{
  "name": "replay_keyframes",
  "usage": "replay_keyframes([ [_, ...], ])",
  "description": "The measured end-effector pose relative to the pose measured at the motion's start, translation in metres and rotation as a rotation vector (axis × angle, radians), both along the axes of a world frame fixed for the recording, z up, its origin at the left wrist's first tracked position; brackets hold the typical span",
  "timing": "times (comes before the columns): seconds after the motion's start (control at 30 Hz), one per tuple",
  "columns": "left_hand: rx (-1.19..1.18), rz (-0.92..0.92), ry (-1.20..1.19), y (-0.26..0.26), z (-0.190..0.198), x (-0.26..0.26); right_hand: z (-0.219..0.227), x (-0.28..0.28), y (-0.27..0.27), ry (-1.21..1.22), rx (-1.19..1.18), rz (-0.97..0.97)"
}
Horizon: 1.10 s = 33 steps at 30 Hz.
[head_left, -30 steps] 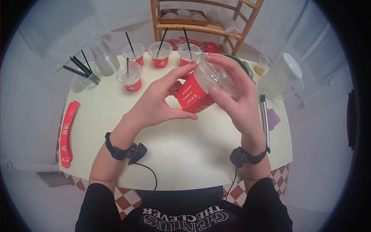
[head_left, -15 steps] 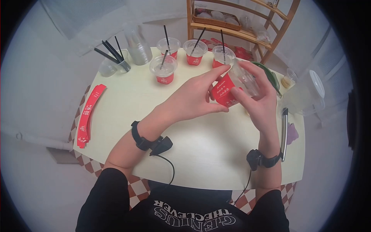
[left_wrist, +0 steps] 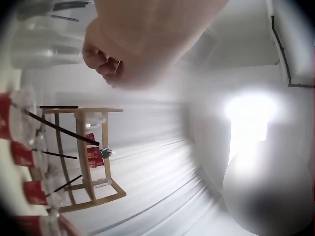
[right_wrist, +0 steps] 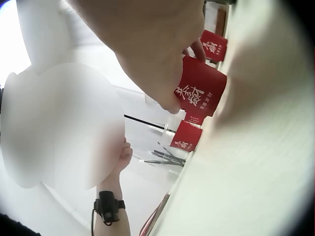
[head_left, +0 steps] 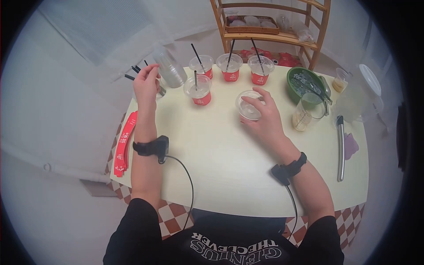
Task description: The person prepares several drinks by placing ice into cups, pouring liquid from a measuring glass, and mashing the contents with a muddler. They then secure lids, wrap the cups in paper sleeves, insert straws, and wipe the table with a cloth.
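Observation:
My right hand [head_left: 267, 117] grips a clear plastic cup [head_left: 248, 105] from its right side, fingers over and around the rim. In the right wrist view this cup has a red printed paper sleeve [right_wrist: 197, 91] and stands upright at the table. My left hand [head_left: 146, 86] is raised at the far left, fingers loosely curled, beside the black straws [head_left: 136, 69] and a stack of clear cups [head_left: 171, 70]. Nothing shows between those fingers in the left wrist view, where the straws [left_wrist: 71, 6] appear apart from the hand.
Several red-sleeved cups with black straws, one nearer [head_left: 201, 98], stand at the back. To the right are a green bowl [head_left: 291, 90] of clear pieces, a measuring cup [head_left: 301, 121], a lidded pitcher [head_left: 355, 106] and a long metal utensil [head_left: 341, 152]. Red paper strips [head_left: 121, 154] lie left.
Both hands held the cup raised and tilted earlier. The left hand has let go and moved left to the straws. The right hand has lowered the cup upright to the table.

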<state>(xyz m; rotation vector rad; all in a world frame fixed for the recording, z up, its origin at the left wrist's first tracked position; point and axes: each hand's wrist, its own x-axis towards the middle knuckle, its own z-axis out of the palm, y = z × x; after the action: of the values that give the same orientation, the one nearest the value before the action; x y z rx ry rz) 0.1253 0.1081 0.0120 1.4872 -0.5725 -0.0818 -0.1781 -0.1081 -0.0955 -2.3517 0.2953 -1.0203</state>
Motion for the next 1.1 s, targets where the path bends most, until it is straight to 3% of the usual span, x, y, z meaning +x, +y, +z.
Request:
replay_keyframes([
  [0.13, -0.03, 0.156, 0.096, 0.004, -0.013, 0.075, -0.006, 0.0, 0.003, -0.076, 0.041, 0.033],
  [0.2, 0.151, 0.163, 0.144, 0.002, -0.01, 0.098, -0.009, 0.001, 0.004, -0.116, 0.213, 0.065],
  [0.23, 0.155, 0.163, 0.142, 0.0, -0.01, 0.109, -0.012, 0.003, 0.003, -0.118, 0.216, 0.064],
  [0.3, 0.385, 0.153, 0.046, -0.006, -0.012, 0.13, -0.021, 0.008, -0.002, -0.197, 0.243, 0.067],
  [0.37, 0.417, 0.162, 0.073, -0.012, -0.017, 0.153, -0.028, 0.009, -0.004, -0.19, 0.378, 0.124],
  [0.4, 0.448, 0.17, 0.101, -0.017, -0.018, 0.157, -0.03, 0.009, -0.004, -0.181, 0.513, 0.181],
  [0.77, 0.494, 0.267, 0.189, -0.035, -0.043, 0.186, -0.033, 0.009, -0.006, -0.153, 0.483, 0.193],
  [0.83, 0.599, 0.241, 0.056, -0.037, -0.043, 0.184, -0.032, 0.009, -0.006, -0.152, 0.477, 0.189],
  [1.07, 0.602, 0.233, -0.02, -0.028, -0.037, 0.181, -0.031, 0.009, -0.006, -0.139, 0.444, 0.165],
  [1.1, 0.539, 0.427, -0.336, -0.025, -0.035, 0.18, -0.031, 0.008, -0.006, -0.135, 0.432, 0.161],
])
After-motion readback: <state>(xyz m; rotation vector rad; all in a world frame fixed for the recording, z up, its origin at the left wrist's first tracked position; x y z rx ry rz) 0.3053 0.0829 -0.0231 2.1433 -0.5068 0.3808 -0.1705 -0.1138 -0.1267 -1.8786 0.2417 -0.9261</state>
